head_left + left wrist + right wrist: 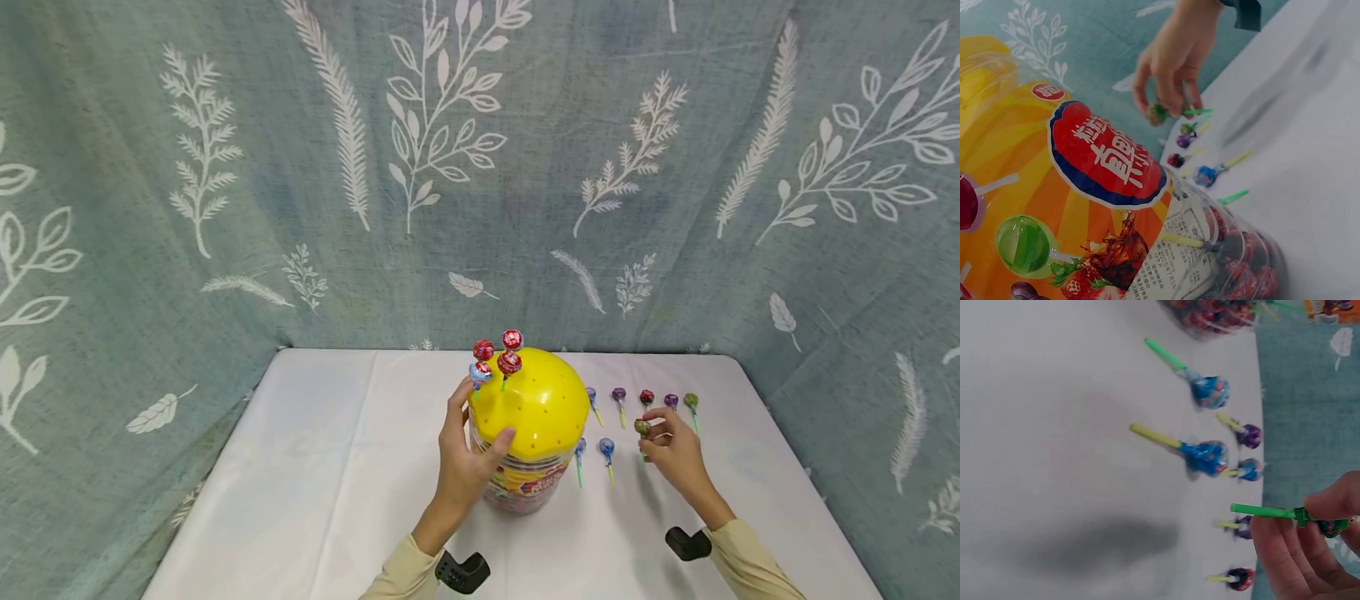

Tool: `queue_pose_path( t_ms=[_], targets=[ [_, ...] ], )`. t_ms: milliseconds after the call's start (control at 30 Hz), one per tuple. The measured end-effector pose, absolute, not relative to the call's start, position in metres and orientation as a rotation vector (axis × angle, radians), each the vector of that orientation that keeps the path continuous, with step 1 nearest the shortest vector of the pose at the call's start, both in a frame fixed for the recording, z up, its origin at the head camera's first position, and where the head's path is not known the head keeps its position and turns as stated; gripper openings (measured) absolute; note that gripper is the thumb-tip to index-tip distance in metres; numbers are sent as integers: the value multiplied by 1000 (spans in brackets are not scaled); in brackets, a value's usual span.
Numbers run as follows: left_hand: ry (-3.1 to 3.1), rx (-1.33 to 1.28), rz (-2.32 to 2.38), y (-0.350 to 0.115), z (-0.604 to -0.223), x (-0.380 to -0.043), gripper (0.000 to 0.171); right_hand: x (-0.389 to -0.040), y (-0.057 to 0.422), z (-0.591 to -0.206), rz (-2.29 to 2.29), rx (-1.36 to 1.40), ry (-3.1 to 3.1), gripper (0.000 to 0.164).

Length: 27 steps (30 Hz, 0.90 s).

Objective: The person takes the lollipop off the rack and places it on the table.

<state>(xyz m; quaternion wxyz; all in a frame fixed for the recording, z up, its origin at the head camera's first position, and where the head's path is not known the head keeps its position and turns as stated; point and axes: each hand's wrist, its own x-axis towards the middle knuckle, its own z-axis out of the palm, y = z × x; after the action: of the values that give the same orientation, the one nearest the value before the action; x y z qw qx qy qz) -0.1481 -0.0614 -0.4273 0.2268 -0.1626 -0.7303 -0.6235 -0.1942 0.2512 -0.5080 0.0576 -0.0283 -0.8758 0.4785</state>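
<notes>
A clear plastic jar [525, 492] with a domed yellow lid [543, 404] stands on the table, and lollipops show inside its base. My left hand [467, 471] grips the jar's upper left side, the thumb lying on the lid. Three red lollipops [509, 362] and a blue lollipop [480, 374] stick up from the lid's left part, which is dotted with small holes. To the right, my right hand [678, 450] pinches a green-wrapped lollipop [1334, 527] just below its head. Its green stick [1263, 511] points away from the fingers, above the table.
Right of the jar, several lollipops lie in two rows on the white-covered table [337, 467]. The back row includes a purple one [618, 394], a red one [647, 397] and a green one [691, 402]; two blue ones [607, 447] lie in front. A leaf-patterned curtain [247, 167] surrounds the table.
</notes>
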Motion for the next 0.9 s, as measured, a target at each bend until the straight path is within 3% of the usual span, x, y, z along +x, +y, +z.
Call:
queue_pose_path(
  t_ms=[633,900],
  targets=[
    [-2010,-416,-1721,-63,-429,-146,64,-209,253,-554,1205,-263,-2912,33],
    [-2005,-429,-1711,-61,-430,-147,63,-206,253,-555,1176,-302,-2917,36]
  ],
)
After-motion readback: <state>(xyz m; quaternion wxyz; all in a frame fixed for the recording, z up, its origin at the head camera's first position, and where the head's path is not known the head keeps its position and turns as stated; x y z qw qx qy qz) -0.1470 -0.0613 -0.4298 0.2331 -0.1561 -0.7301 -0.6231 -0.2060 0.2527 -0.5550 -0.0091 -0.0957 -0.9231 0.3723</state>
